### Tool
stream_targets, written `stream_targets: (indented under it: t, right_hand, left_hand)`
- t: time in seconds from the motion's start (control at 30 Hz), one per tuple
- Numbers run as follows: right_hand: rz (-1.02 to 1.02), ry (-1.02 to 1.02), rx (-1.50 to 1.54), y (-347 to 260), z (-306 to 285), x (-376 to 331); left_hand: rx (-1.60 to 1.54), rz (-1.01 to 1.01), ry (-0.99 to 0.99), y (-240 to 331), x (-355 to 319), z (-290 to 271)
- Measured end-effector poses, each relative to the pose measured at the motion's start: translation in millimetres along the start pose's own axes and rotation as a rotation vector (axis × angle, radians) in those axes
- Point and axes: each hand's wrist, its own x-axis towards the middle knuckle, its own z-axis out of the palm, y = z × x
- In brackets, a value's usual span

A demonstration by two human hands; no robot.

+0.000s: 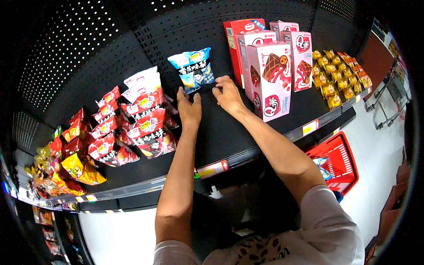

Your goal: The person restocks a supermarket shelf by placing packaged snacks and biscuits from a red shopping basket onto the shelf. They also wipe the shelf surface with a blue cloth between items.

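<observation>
A blue snack bag (194, 70) stands upright toward the back of the black shelf, its printed front facing me. My left hand (189, 107) is at its lower left corner, fingers pointing forward and thumb apart. On the other side, my right hand (229, 94) has its bent fingertips at the bag's right edge, thumb and fingers separated. Neither hand is wrapped round the bag; whether the fingertips touch it I cannot tell. The bag's back is hidden.
Red-topped snack bags (148, 126) stand in rows to the left, with a yellow bag (83, 169) beyond. Pink boxes (271, 81) and a red box (233, 48) stand right of my hand. Yellow packets (329, 89) lie farther right. Below the shelf edge (247, 155) is a red basket (339, 161).
</observation>
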Motion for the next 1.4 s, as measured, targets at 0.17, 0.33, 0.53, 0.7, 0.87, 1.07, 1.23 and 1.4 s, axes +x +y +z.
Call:
stream_targets:
  t: [0.17,0.33,0.53,0.7,0.87,1.07,1.23,1.4]
  right_hand:
    - [-0.036,-0.195,-0.003,-30.4,-15.3,-18.3]
    - [0.059,-0.495,0.057,-52.4,-22.3,-37.1]
    - [0.276,-0.554,0.43,-58.0,-16.9,-60.0]
    - [0.389,-0.563,0.721,-72.9,-17.1,-77.7]
    - [0.64,-0.659,1.244,-56.5,-24.0,-83.0]
    - [0.712,-0.304,1.157,-85.9,-24.5,-97.7]
    - [0.653,-0.42,1.202,-63.7,-21.8,-100.3]
    - [0.651,-0.428,1.215,-70.1,-20.4,-98.3]
  left_hand:
    - [-0.218,-0.031,-0.129,-2.3,-18.1,-14.1]
    - [-0.322,0.06,-0.311,27.3,-47.0,-22.0]
    - [-0.592,-0.291,-0.363,59.7,-73.1,-33.1]
    - [-0.722,-0.405,-0.443,59.4,-82.2,-37.6]
    - [-0.973,-0.272,-0.556,54.7,-79.1,-31.1]
    - [-0.925,-0.243,-0.436,78.6,-86.5,-35.4]
    - [-0.923,-0.281,-0.384,69.3,-87.7,-28.8]
    - [-0.87,-0.304,-0.333,71.9,-87.5,-26.0]
